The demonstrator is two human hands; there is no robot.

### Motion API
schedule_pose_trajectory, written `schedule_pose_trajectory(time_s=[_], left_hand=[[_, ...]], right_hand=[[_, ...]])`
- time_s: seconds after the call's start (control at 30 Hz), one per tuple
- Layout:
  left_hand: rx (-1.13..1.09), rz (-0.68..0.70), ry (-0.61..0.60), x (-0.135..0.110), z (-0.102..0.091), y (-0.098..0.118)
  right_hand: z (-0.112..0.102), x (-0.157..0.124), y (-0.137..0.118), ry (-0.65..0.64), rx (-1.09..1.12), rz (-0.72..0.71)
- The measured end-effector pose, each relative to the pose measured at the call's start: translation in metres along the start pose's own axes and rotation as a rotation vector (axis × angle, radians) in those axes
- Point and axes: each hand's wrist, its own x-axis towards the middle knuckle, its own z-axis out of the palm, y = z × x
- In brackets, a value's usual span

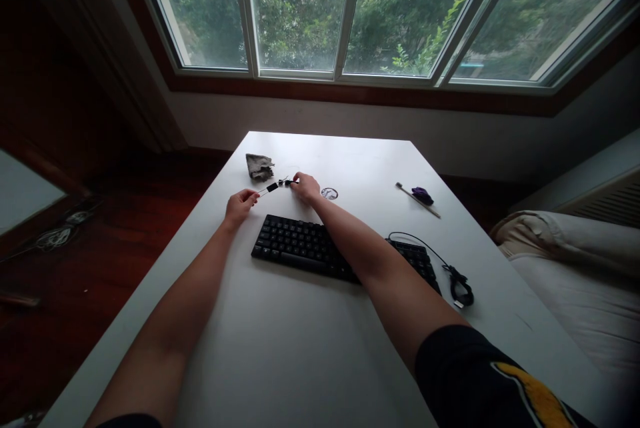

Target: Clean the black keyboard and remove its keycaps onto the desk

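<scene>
My left hand [241,207] is closed, pinching the thin wire end of a wire keycap puller [273,187] with a black middle block. The puller points right, towards my right hand [306,188]. Small black keycaps [283,183] sit in a short row between the puller and my right fingertips, which are pinched at the right end of that row. Whether the keycaps hang on the wires or lie on the table is too small to tell. A black keyboard [295,241] lies nearer to me, partly covered by my right forearm.
A grey cloth [259,167] lies at the table's far left. Right of my right hand is a small ring-shaped item [329,193]. A brush [418,201] and a purple bundle [423,196] lie farther right. The keyboard's coiled USB cable [460,287] rests on the white table [280,348].
</scene>
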Motion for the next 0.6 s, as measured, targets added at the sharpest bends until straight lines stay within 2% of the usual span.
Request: schedule_pose_trajectory(time_s=[0.33,0.6], left_hand=[[0.003,-0.018,0.002,-0.001,0.0,0.003],[-0.034,-0.039,0.025,0.003,-0.002,0.002]], right_hand=[[0.002,0.006,0.004,-0.009,0.007,-0.01],[0.0,0.011,0.015,-0.046,0.128,-0.072]])
